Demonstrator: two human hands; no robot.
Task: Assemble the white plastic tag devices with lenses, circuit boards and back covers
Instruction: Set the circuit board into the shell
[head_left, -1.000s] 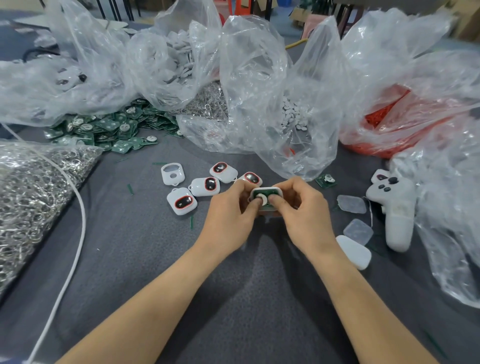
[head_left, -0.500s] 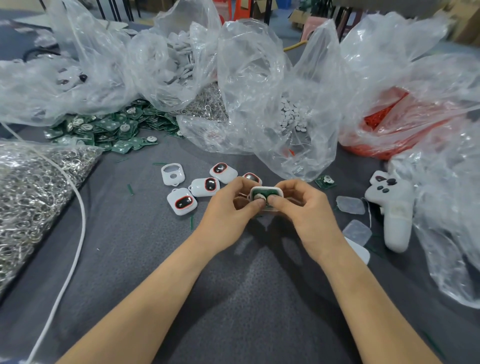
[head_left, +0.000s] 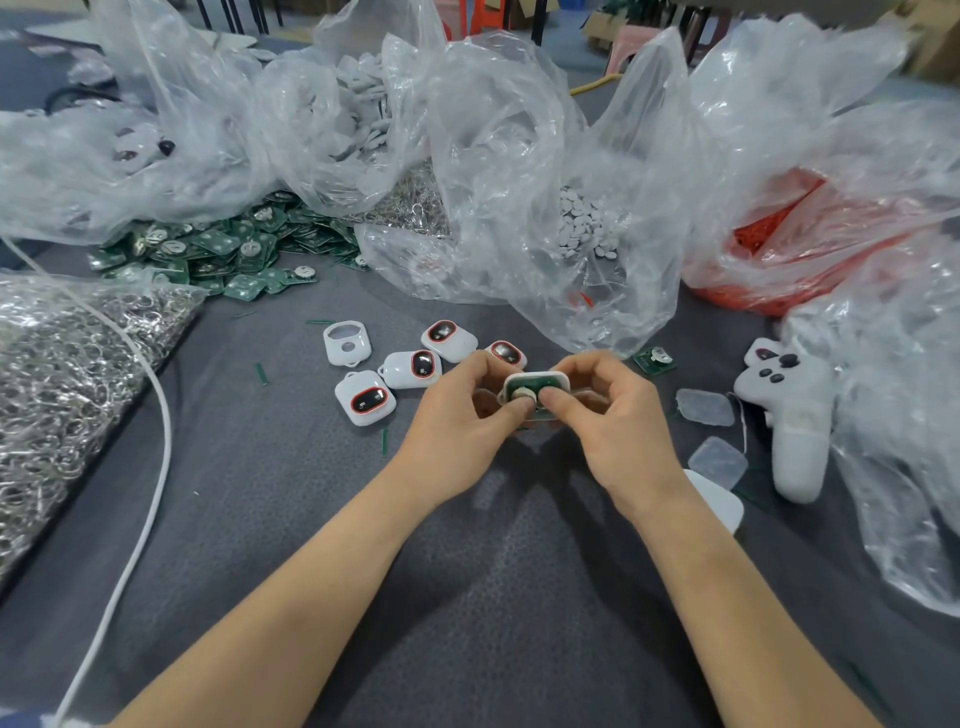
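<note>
Over the bench (head_left: 322, 519), the tag shell (head_left: 562, 378) is gripped by left hand (head_left: 460, 441) and right hand (head_left: 621, 439), thumbs now drawn closer together on its circuit board (head_left: 541, 385); seating is judged underway.

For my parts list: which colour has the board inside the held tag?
The board is green; the head view shows it.

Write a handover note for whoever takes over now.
Left hand and right hand both pinch one white tag shell, thumbs on the green board in it; no back cover on it yet.
Four tags with lenses lie left of the hands; an empty shell beside them.
Board pile far left, clear pieces on the right.
Left to do: cover this tag, fill the empty shell.
</note>
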